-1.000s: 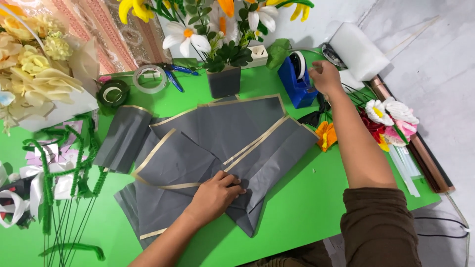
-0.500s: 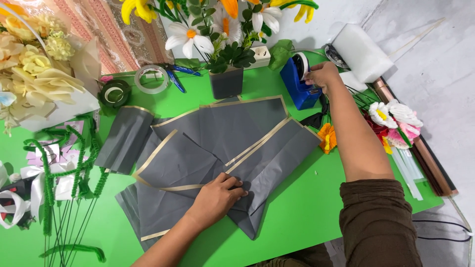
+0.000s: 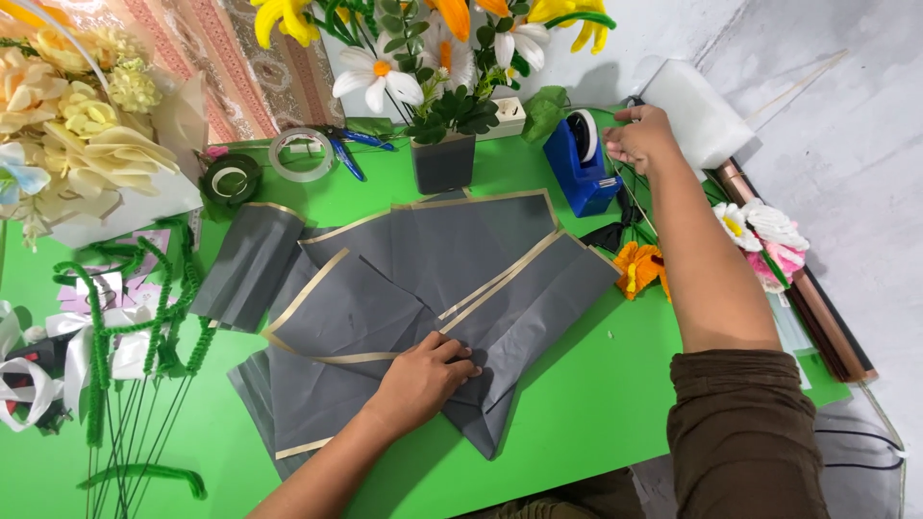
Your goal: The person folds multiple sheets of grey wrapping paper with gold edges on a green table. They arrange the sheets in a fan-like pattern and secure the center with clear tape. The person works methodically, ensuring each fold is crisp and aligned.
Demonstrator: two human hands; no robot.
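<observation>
The left hand [image 3: 423, 377] lies flat, fingers [image 3: 460, 358] spread and pressing the grey wrapping sheets [image 3: 452, 252] onto the green bench [image 3: 596, 404], gripping nothing; the right hand [image 3: 642, 139] reaches to one o'clock, fingers pinched beside the blue tape dispenser [image 3: 580, 165], though whether they hold tape cannot be told; at eleven o'clock lie tape rolls [image 3: 300, 154]; at three o'clock, paper flowers [image 3: 760, 235].
</observation>
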